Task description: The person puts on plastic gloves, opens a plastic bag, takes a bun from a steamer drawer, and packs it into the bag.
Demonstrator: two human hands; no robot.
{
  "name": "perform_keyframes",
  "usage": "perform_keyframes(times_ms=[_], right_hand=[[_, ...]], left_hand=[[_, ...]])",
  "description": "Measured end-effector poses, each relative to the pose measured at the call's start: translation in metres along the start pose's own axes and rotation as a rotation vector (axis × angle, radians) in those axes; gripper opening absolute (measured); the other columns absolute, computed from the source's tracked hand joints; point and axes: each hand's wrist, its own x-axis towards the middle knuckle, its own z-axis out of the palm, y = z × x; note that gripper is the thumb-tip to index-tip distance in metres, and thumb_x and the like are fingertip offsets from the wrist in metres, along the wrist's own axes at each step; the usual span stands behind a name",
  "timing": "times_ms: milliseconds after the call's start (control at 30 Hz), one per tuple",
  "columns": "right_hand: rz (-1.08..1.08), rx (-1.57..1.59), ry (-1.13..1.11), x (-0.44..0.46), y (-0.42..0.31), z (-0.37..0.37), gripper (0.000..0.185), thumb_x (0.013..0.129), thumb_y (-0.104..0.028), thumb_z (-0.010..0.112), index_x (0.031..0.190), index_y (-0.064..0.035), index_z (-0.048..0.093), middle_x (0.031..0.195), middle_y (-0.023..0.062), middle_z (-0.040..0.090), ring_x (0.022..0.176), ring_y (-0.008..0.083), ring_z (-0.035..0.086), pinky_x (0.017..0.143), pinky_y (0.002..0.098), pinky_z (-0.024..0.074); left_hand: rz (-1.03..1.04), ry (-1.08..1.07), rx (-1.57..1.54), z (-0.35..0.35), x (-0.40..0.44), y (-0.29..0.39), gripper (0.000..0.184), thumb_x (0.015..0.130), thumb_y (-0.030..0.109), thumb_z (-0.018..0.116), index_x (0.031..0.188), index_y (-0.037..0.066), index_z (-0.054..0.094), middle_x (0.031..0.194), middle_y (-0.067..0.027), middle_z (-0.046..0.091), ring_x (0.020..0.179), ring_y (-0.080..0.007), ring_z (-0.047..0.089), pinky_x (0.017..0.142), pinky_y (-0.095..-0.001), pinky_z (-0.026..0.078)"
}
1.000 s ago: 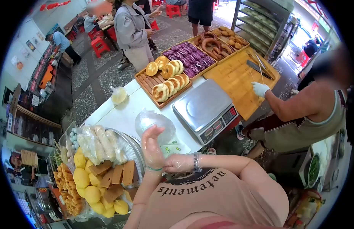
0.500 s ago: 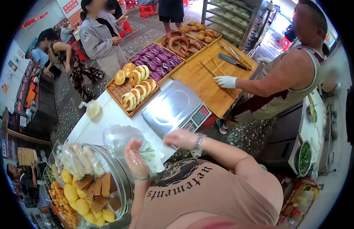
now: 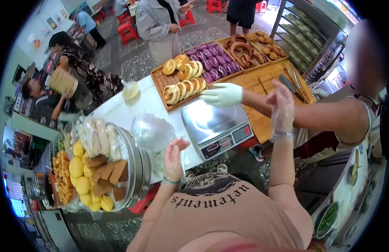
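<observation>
My left hand (image 3: 174, 160), in a thin clear plastic glove, is raised near the scale's left front corner. Its fingers are loosely bent and nothing shows in them. To its upper left lies a crumpled clear plastic bag (image 3: 152, 131). My right hand (image 3: 282, 108), gloved the same way, is lifted in front of a co-worker's forearm (image 3: 318, 115), fingers apart from any object. Between my hands stands a silver weighing scale (image 3: 213, 117) with a keypad. The co-worker's white-gloved hand (image 3: 221, 95) reaches over its far edge, beside a tray of browned flat buns (image 3: 184, 88).
Trays of purple rolls (image 3: 213, 63) and brown sausage-like coils (image 3: 242, 50) stand farther back. A knife (image 3: 291, 86) lies on the wooden board (image 3: 257, 115). Left, a steamer (image 3: 137, 168) holds yellow buns (image 3: 82, 185) and brown cake slices (image 3: 118, 171). People stand beyond the table.
My view has turned. My right hand has gone from above the scale's front up and to the right. The co-worker's gloved hand has moved from the board to over the scale.
</observation>
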Motion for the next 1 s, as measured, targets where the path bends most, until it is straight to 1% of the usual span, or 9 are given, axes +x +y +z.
perform_keyframes(times_ms=[267, 433, 467, 500, 567, 733, 867, 967, 1000], right_hand=[[0.492, -0.081, -0.615, -0.131, 0.060, 0.049, 0.015, 0.091, -0.007, 0.050, 0.101, -0.0003, 0.060, 0.077, 0.0031, 0.058, 0.073, 0.0103, 0.055, 0.071, 0.0242, 0.0446], [0.669, -0.031, -0.734, -0.155, 0.088, 0.057, 0.018, 0.094, -0.010, 0.048, 0.104, -0.0009, 0.059, 0.079, 0.0015, 0.058, 0.075, 0.0080, 0.054, 0.072, 0.0233, 0.0450], [0.652, -0.063, -0.763, -0.156, 0.090, 0.059, 0.018, 0.095, -0.010, 0.047, 0.105, -0.0011, 0.059, 0.079, 0.0012, 0.058, 0.075, 0.0074, 0.054, 0.073, 0.0233, 0.0451], [0.655, -0.058, -0.765, -0.160, 0.091, 0.061, 0.018, 0.095, -0.010, 0.047, 0.105, -0.0011, 0.059, 0.079, 0.0012, 0.058, 0.075, 0.0074, 0.054, 0.073, 0.0233, 0.0451], [0.610, -0.062, -0.809, -0.165, 0.093, 0.065, 0.019, 0.096, -0.011, 0.046, 0.107, -0.0012, 0.058, 0.078, 0.0011, 0.057, 0.075, 0.0075, 0.053, 0.073, 0.0237, 0.0455], [0.641, -0.024, -0.806, -0.177, 0.110, 0.076, 0.018, 0.096, -0.009, 0.046, 0.107, -0.0002, 0.057, 0.078, 0.0014, 0.057, 0.074, 0.0080, 0.053, 0.071, 0.0232, 0.0453], [0.604, -0.094, -0.834, -0.181, 0.106, 0.088, 0.018, 0.096, -0.009, 0.045, 0.107, 0.0002, 0.057, 0.079, 0.0018, 0.057, 0.074, 0.0079, 0.053, 0.071, 0.0229, 0.0456], [0.684, -0.033, -0.777, -0.185, 0.111, 0.093, 0.018, 0.096, -0.008, 0.045, 0.107, -0.0001, 0.057, 0.079, 0.0019, 0.057, 0.074, 0.0078, 0.053, 0.071, 0.0222, 0.0462], [0.699, -0.059, -0.748, -0.187, 0.115, 0.096, 0.018, 0.095, -0.009, 0.046, 0.106, -0.0004, 0.058, 0.078, 0.0017, 0.058, 0.073, 0.0080, 0.054, 0.070, 0.0221, 0.0472]], left_hand=[[0.312, 0.433, 0.327, -0.101, 0.033, 0.030, 0.023, 0.093, 0.018, 0.050, 0.104, -0.002, 0.054, 0.088, -0.0057, 0.057, 0.085, -0.0156, 0.052, 0.081, -0.0314, 0.043], [0.172, 0.057, 1.470, -0.161, 0.066, 0.010, 0.031, 0.082, 0.021, 0.063, 0.103, 0.000, 0.058, 0.093, -0.0158, 0.061, 0.084, -0.0286, 0.059, 0.073, -0.0351, 0.047], [-0.111, 0.014, 1.309, -0.168, 0.074, 0.010, 0.020, 0.080, 0.016, 0.060, 0.094, 0.003, 0.060, 0.086, -0.0168, 0.061, 0.085, -0.0351, 0.058, 0.075, -0.0417, 0.047], [-0.114, 0.014, 1.314, -0.169, 0.072, 0.016, 0.020, 0.080, 0.016, 0.060, 0.094, 0.003, 0.060, 0.086, -0.0168, 0.061, 0.085, -0.0351, 0.058, 0.075, -0.0417, 0.047], [0.256, 0.245, 1.257, -0.170, 0.076, 0.030, 0.015, 0.080, 0.016, 0.059, 0.088, 0.003, 0.061, 0.081, -0.0152, 0.062, 0.079, -0.0346, 0.060, 0.071, -0.0423, 0.047], [0.250, 0.198, 0.776, -0.153, 0.101, 0.064, 0.029, 0.082, 0.026, 0.062, 0.095, 0.001, 0.060, 0.086, -0.0166, 0.063, 0.078, -0.0322, 0.061, 0.074, -0.0390, 0.048], [0.264, 0.264, 1.498, -0.170, 0.069, 0.090, 0.076, 0.072, 0.048, 0.072, 0.120, -0.007, 0.048, 0.116, -0.0238, 0.052, 0.089, -0.0295, 0.059, 0.082, -0.0366, 0.049], [-0.016, 0.157, 1.172, -0.173, 0.061, 0.076, 0.073, 0.074, 0.044, 0.071, 0.123, -0.005, 0.048, 0.112, -0.0223, 0.053, 0.088, -0.0264, 0.059, 0.080, -0.0355, 0.049], [0.159, 0.193, 1.176, -0.174, 0.064, 0.059, 0.061, 0.076, 0.038, 0.071, 0.118, -0.003, 0.053, 0.102, -0.0178, 0.057, 0.078, -0.0238, 0.060, 0.073, -0.0347, 0.050]])
